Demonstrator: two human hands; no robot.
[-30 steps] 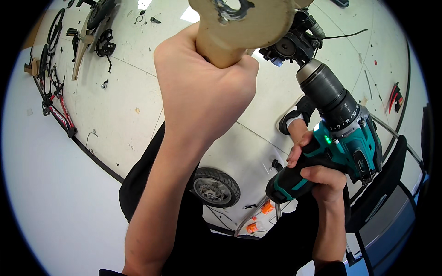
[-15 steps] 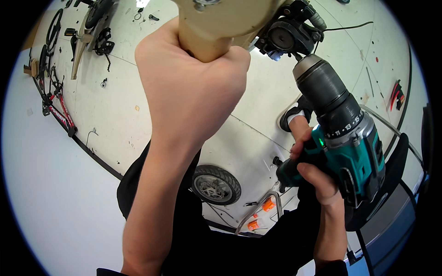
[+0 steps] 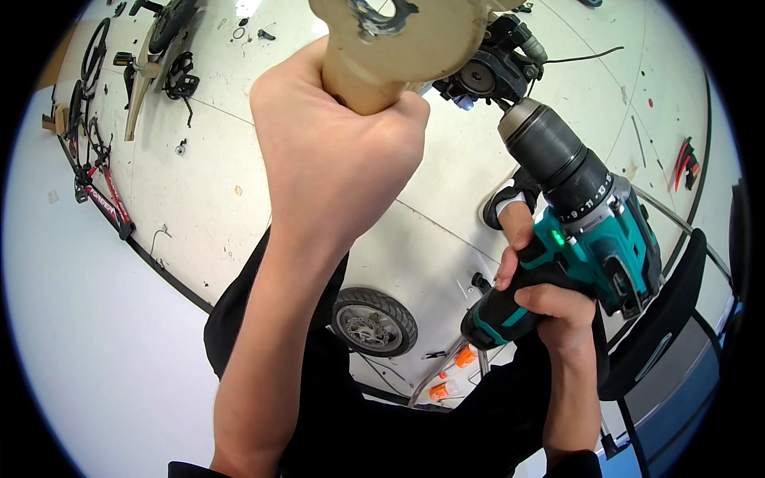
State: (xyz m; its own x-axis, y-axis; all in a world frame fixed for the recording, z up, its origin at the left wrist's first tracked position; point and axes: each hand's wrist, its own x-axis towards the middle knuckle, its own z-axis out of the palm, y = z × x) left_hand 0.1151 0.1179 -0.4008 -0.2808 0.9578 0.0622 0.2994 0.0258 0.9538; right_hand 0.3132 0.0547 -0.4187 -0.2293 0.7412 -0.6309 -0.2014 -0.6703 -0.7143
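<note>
My left hand (image 3: 339, 159) is closed round a beige metal part (image 3: 398, 44) with a chipped opening at the top of the view. Just right of it is a black mechanical assembly (image 3: 494, 68) with a round cap and a cable. My right hand (image 3: 550, 303) grips a teal and black cordless drill (image 3: 606, 247), a small green light lit on its body. The drill's chuck (image 3: 542, 143) points up-left at the underside of the assembly; a short bit shows there, but I cannot tell whether it touches.
Bicycle frames (image 3: 107, 195) and loose parts lie along the left of the pale floor (image 3: 223, 151). A wheel (image 3: 374, 323) lies below my arms, near orange containers (image 3: 466, 357). A black chair (image 3: 661, 319) is at my right, red-black pieces (image 3: 687, 163) beyond it.
The beige part, my left hand and the drill dipped and rotated about half a second ago, then shifted back; all now sit slightly left of where they were a second ago.
</note>
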